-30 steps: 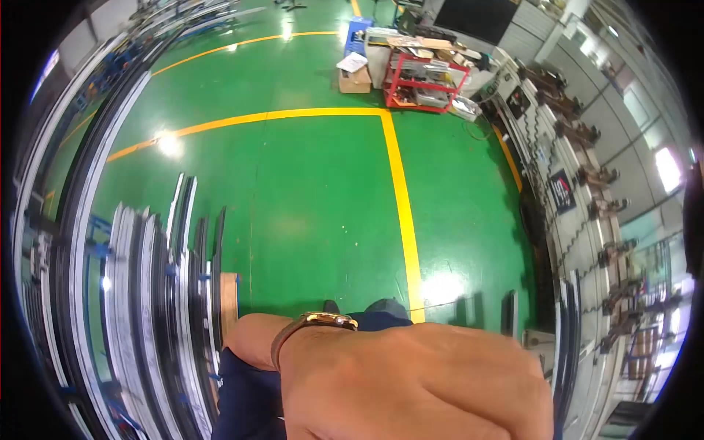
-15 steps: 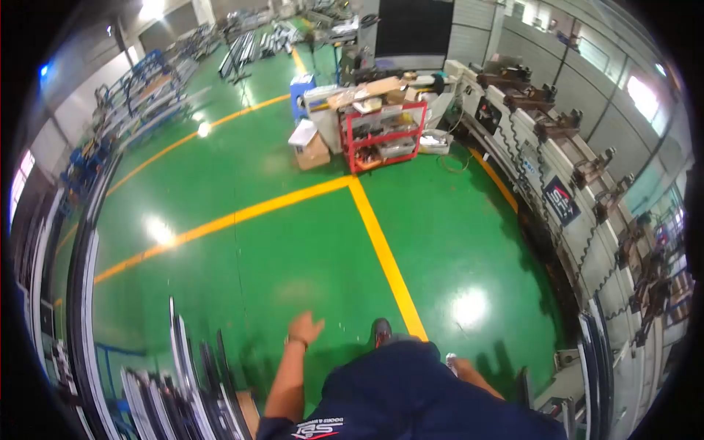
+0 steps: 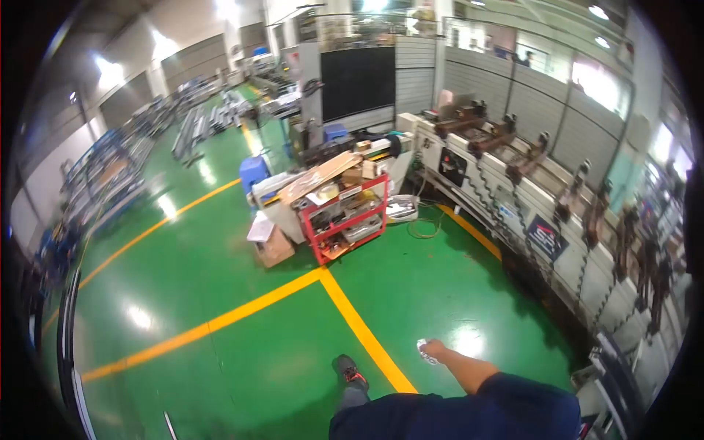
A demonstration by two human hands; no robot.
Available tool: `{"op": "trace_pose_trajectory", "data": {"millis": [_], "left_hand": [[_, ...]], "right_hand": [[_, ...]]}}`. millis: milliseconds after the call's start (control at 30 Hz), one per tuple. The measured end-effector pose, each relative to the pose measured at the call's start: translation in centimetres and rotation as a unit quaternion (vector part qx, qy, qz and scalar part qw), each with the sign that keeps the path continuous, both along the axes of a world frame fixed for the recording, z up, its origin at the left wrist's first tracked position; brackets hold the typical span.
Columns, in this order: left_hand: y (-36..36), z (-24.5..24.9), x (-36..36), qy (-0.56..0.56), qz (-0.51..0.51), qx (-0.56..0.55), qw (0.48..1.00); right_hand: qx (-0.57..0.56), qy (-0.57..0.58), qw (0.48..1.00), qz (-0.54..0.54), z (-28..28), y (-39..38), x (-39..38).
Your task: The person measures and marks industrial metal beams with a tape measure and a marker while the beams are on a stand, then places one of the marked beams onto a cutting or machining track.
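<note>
My right hand (image 3: 437, 349) reaches forward over the green floor, its fingers closed around a small white, crumpled-looking item (image 3: 424, 352). The item is too small and blurred to name. A yellow floor line (image 3: 367, 334) runs to the left of this hand. My left hand is out of the picture. My shoe (image 3: 351, 370) shows on the floor left of the line.
A red shelf cart (image 3: 345, 220) loaded with boxes and parts stands ahead, a cardboard box (image 3: 273, 246) beside it. Along the right runs a long machine (image 3: 506, 213) with clamps and coiled hoses. Metal profiles (image 3: 194, 132) lie at the back left.
The view has tilted up and the cart is nearer. My right hand has swung forward with the white item. My left hand has dropped out of view.
</note>
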State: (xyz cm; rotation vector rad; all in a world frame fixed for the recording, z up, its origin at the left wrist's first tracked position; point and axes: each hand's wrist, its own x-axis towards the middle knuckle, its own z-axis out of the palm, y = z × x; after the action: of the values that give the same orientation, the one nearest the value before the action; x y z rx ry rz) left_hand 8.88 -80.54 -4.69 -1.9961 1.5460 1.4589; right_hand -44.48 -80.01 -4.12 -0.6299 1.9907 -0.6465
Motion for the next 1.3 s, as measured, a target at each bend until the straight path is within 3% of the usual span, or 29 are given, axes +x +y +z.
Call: {"op": "trace_pose_trajectory", "data": {"millis": [67,100,200,333,367,433,467,500,533,567,667,700,767,800,833,867,900,967,1033,1067,1167,1300], "left_hand": [[-7.2,0.1,-2.8,0.027,-0.007,-0.014,1.0],[-10.7,-0.1,-3.8,0.039,-0.011,-0.019,0.999],[-20.5,0.0,-6.1,0.065,-0.017,-0.031,0.997],[-33.4,0.6,-6.5,0.099,0.024,-0.058,0.993],[-36.4,0.5,-5.5,0.119,0.047,-0.071,0.989],[-42.9,-0.7,-3.1,0.219,0.128,-0.109,0.961],[-46.3,-0.9,-2.6,0.271,0.197,-0.118,0.935],[-49.7,-0.5,-2.8,0.301,0.251,-0.135,0.91],[-53.4,1.2,-4.1,0.247,0.345,-0.134,0.896],[-56.5,3.6,-6.0,0.246,0.365,-0.162,0.883],[-62.3,6.4,-9.8,0.261,0.377,-0.204,0.865],[-63.4,5.9,-10.9,0.266,0.377,-0.209,0.862],[-63.4,3.1,-12.9,0.245,0.386,-0.156,0.875],[-62.9,1.7,-13.1,0.228,0.388,-0.131,0.883],[-62.3,0.3,-13.2,0.014,0.095,-0.145,0.985],[-61.6,-1.7,-14.4,-0.193,-0.212,-0.135,0.949],[-59.2,-4.0,-14.0,-0.155,-0.258,-0.184,0.936],[-57.2,-2.7,-15.7,-0.074,-0.09,-0.097,0.988],[-56.8,-0.8,-17.4,-0.031,0.036,-0.044,0.998],[-57.2,-0.2,-18.2,-0.022,0.06,-0.035,0.997],[-59.7,1.6,-20.0,-0.001,0.106,-0.023,0.994],[-65.0,2.5,-21.4,0.031,0.132,-0.015,0.991]], "right_hand": [[0.06,0.005,0.998,0.036,-0.1,-5.1,0.8],[0.042,-0.06,0.997,0.019,0.0,-6.6,1.0],[0.112,0.026,0.988,0.098,0.1,-11.5,1.2],[0.076,0.032,0.996,0.038,-3.1,-15.2,-2.7],[0.087,0.138,0.982,0.099,-1.8,-16.3,-3.4],[0.104,0.048,0.992,-0.06,-2.4,-17.2,-5.0],[0.104,-0.043,0.99,-0.082,-1.0,-18.1,-5.6],[0.076,-0.124,0.977,-0.154,-6.7,-17.6,-7.4],[0.116,-0.05,0.988,-0.087,-3.4,-19.7,-7.3],[0.159,0.025,0.987,-0.021,-0.6,-21.5,-7.4],[0.155,0.017,0.987,0.031,-0.7,-27.0,-9.9],[0.147,0.204,0.935,0.249,-7.7,-28.5,-12.8],[0.104,0.156,0.973,0.132,-7.0,-34.3,-14.2],[0.057,0.171,0.973,0.147,-7.0,-37.7,-15.9],[0.006,0.179,0.971,0.158,-7.8,-41.1,-16.5],[-0.043,0.189,0.971,0.143,-10.2,-44.4,-18.1],[-0.015,0.189,0.976,0.108,-5.6,-49.4,-18.0],[-0.118,0.258,0.955,0.087,-8.8,-58.3,-19.8],[-0.13,0.253,0.949,0.133,-1.7,-67.0,-20.5],[-0.118,0.277,0.94,0.159,2.7,-71.0,-20.2],[-0.109,0.318,0.915,0.222,8.5,-82.6,-20.5],[-0.26,0.396,0.86,0.19,12.9,-91.5,-18.5]]}}
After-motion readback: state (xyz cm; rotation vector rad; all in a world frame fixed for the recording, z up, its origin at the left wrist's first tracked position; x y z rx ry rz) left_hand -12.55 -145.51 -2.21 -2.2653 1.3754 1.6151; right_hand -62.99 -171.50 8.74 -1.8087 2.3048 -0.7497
